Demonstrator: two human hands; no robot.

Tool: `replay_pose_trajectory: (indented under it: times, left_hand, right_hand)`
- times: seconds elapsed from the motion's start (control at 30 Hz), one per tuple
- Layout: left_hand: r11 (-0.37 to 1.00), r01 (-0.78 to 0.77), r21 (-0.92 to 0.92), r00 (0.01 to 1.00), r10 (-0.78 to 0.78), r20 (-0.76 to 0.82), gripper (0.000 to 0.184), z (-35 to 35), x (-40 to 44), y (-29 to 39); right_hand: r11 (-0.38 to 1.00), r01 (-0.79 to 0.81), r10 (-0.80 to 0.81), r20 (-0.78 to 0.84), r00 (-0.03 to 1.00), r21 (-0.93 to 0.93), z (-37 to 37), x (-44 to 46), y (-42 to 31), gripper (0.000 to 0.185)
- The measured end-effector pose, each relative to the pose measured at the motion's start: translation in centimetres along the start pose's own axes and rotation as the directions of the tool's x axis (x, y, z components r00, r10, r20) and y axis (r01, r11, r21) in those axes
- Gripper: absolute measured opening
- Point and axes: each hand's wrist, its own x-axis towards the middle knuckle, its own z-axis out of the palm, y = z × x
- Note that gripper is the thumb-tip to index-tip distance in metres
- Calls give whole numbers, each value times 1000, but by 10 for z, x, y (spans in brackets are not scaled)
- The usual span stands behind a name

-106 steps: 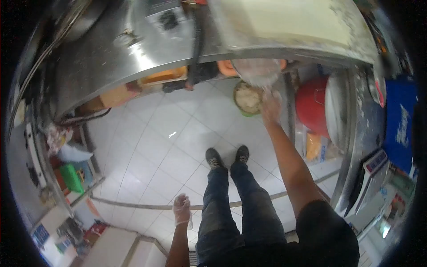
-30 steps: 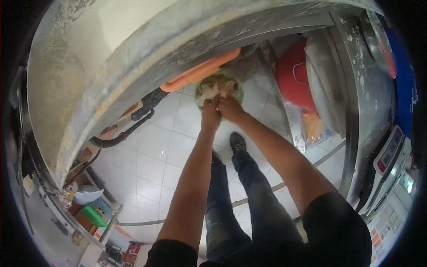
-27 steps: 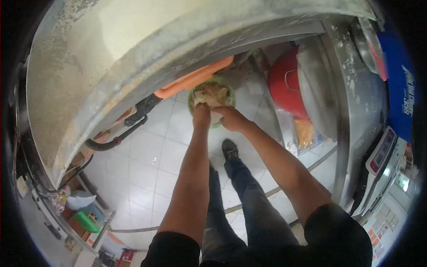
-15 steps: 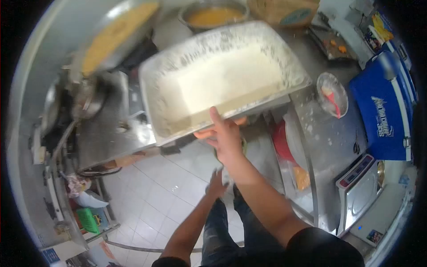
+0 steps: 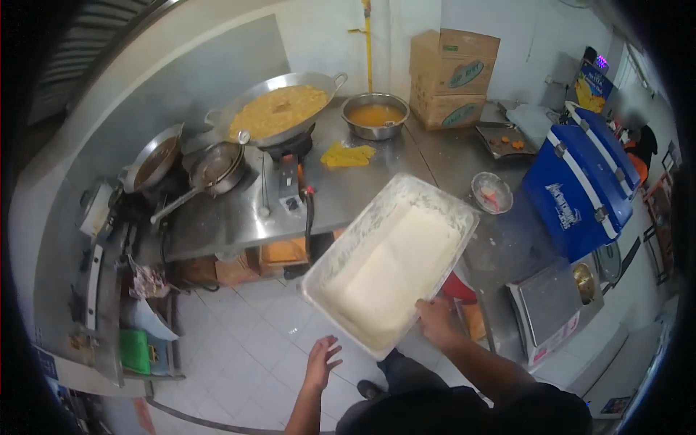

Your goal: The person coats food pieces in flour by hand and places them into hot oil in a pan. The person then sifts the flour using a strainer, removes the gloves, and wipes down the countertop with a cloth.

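Note:
A large white rectangular tub (image 5: 339, 262) holds a pale flour-like layer (image 5: 397, 274) and has white smears on its inner walls. It sits at a slant across the counter edge, with its near corner out over the floor. My right hand (image 5: 436, 319) is closed on the tub's near right rim; its fingertips are partly hidden. Just off the tub's near left side, my left hand (image 5: 320, 361) hangs in the air with fingers apart, holding nothing.
Behind stand a big wok of yellow food (image 5: 279, 112), a steel bowl of orange liquid (image 5: 374, 116) and cardboard boxes (image 5: 453, 76). A yellow cloth-like item (image 5: 348, 155) lies nearby. At right are a small bowl (image 5: 492, 193), a blue cooler (image 5: 573, 192) and a scale (image 5: 547, 301).
The tub has turned and come nearer to me, and the view has shifted. My right hand now grips farther right on the rim. My left hand has risen toward the tub's left side.

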Motion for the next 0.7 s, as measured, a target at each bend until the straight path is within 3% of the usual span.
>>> replay_pose_trajectory:
  times: [0.03,0.17,0.3,0.37,0.47,0.6,0.7]
  left_hand:
    - [1000,29,-12,999,-28,28,74,-3,-6,-5]
    - [963,193,-190,950,-232,-209,76,-10,-33,-33]
    - [928,187,-321,928,-274,-252,77,-17,-44,-46]
    - [922,179,-343,926,-275,-257,76,-29,-13,-59]
    - [922,175,-345,936,-265,-233,73,-20,29,-63]
    - [836,221,-502,924,-344,-167,71,13,123,-77]
    - [779,260,-570,872,-443,-208,59,67,197,-52]
  right_hand:
    - [1000,14,-13,23,1000,-17,-7,-26,7,13]
    - [998,53,-50,75,996,-31,-22,-30,103,13]
    - [970,-188,199,56,978,-152,2,-20,127,23]
    - [929,-199,224,44,974,-313,17,4,135,23]
    - [955,-167,187,59,981,-243,31,47,135,23]
    - [977,-163,189,195,962,-140,42,152,113,22]
    - [947,-79,151,218,964,-310,56,256,97,21]
